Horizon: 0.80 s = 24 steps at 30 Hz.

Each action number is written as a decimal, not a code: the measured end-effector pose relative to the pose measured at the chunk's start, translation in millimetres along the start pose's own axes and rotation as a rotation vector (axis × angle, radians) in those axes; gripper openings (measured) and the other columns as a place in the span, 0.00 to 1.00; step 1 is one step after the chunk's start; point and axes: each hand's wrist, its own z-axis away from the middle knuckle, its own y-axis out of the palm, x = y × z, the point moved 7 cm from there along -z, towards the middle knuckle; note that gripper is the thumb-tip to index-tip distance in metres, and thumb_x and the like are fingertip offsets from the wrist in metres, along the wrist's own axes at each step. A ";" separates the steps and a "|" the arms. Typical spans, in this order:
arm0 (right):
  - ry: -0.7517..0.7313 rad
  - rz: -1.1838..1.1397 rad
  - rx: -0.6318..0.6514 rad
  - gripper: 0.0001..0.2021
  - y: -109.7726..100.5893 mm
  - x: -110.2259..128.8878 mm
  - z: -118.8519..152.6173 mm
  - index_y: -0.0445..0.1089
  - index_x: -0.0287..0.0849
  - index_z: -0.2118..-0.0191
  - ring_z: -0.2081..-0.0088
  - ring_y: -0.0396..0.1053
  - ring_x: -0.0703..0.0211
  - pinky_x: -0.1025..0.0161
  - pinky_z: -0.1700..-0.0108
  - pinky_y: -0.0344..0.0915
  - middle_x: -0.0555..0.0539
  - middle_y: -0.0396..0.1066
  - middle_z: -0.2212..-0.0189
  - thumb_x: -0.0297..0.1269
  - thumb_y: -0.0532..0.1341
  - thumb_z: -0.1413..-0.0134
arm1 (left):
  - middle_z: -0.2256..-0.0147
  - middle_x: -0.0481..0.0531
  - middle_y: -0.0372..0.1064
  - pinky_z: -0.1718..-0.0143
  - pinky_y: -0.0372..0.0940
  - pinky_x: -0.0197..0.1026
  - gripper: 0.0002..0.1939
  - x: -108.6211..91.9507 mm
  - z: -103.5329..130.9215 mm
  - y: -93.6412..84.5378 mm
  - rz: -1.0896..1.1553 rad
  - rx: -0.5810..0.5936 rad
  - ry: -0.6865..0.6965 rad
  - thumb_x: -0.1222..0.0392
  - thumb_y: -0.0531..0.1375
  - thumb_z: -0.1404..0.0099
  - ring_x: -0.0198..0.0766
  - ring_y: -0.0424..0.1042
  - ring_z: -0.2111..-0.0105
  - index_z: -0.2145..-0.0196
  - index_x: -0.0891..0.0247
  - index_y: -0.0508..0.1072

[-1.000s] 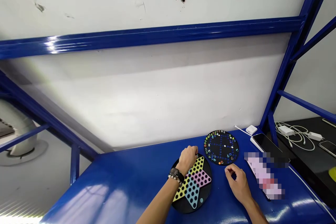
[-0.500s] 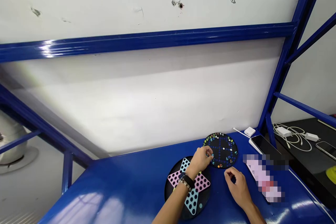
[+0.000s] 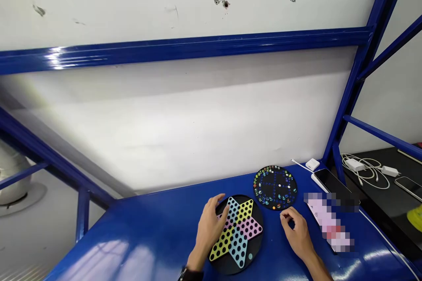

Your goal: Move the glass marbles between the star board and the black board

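Observation:
My left hand [image 3: 212,221] is over the left edge of a round black board with a colored star [image 3: 234,226] full of holes; its thumb and fingers are apart with nothing seen between them. Behind and to the right lies a smaller round black board [image 3: 275,187], with many small colored marbles around its rim. Just in front of that board, my right hand [image 3: 296,230] is curled, thumb and index fingertip together; anything between them is too small to make out.
A pixelated pink and white item [image 3: 328,226] lies right of my right hand. Behind it are a black phone [image 3: 332,182] and a white charger [image 3: 312,164] on the blue table [image 3: 148,232]. Blue frame bars surround the table; white cables [image 3: 371,171] lie on a dark surface at right.
My left hand has moved left from the marble board to the star board, and its fingers have opened. My right hand has stayed nearly still.

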 end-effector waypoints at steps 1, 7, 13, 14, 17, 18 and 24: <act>-0.005 -0.010 -0.023 0.16 -1.4 -0.5 0.2 0.72 0.46 0.67 0.67 0.71 0.55 0.60 0.61 0.68 0.47 0.73 0.68 0.50 0.55 0.35 | 0.45 0.58 0.71 0.47 0.70 0.54 0.29 15.2 12.7 -4.6 -0.006 -0.019 -0.022 0.40 0.53 0.35 0.52 0.71 0.45 0.42 0.59 0.69; -0.012 0.029 -0.155 0.15 -12.5 -4.8 -3.9 0.72 0.47 0.56 0.63 0.72 0.52 0.55 0.59 0.71 0.43 0.72 0.56 0.51 0.56 0.37 | 0.32 0.58 0.56 0.33 0.52 0.65 0.44 48.9 82.7 17.3 -0.095 0.103 0.022 0.37 0.62 0.44 0.59 0.57 0.33 0.33 0.54 0.58; 0.004 0.213 -0.114 0.17 -22.5 -14.7 -31.5 0.68 0.46 0.49 0.57 0.72 0.49 0.53 0.53 0.70 0.41 0.70 0.50 0.46 0.57 0.40 | 0.29 0.55 0.48 0.30 0.40 0.68 0.48 44.0 86.2 34.6 -0.153 0.164 0.011 0.37 0.62 0.43 0.56 0.51 0.30 0.30 0.49 0.50; 0.011 0.264 -0.084 0.17 -23.2 -16.5 -37.4 0.69 0.45 0.49 0.55 0.71 0.48 0.53 0.53 0.70 0.41 0.71 0.50 0.45 0.57 0.40 | 0.29 0.55 0.48 0.30 0.40 0.67 0.49 43.2 84.1 34.5 -0.155 0.156 0.011 0.38 0.62 0.43 0.56 0.51 0.30 0.30 0.49 0.49; 0.007 0.436 0.021 0.17 -21.7 -18.6 -53.7 0.69 0.44 0.47 0.51 0.70 0.46 0.55 0.54 0.68 0.41 0.72 0.52 0.40 0.57 0.41 | 0.29 0.53 0.48 0.29 0.39 0.65 0.49 41.5 80.9 33.6 -0.156 0.127 0.017 0.38 0.62 0.43 0.54 0.50 0.30 0.29 0.48 0.47; -0.006 0.493 0.058 0.17 -19.7 -18.2 -58.3 0.70 0.44 0.47 0.50 0.70 0.46 0.55 0.53 0.67 0.42 0.73 0.53 0.39 0.56 0.40 | 0.29 0.53 0.48 0.29 0.39 0.64 0.48 41.3 80.9 33.5 -0.155 0.120 0.017 0.38 0.61 0.42 0.53 0.50 0.30 0.29 0.48 0.47; -0.096 0.711 0.214 0.10 -3.0 -17.1 -73.8 0.75 0.44 0.58 0.53 0.71 0.50 0.57 0.55 0.63 0.42 0.73 0.55 0.33 0.56 0.39 | 0.29 0.53 0.47 0.28 0.38 0.63 0.45 38.8 82.6 35.1 -0.156 0.124 0.019 0.40 0.61 0.42 0.52 0.49 0.29 0.30 0.50 0.50</act>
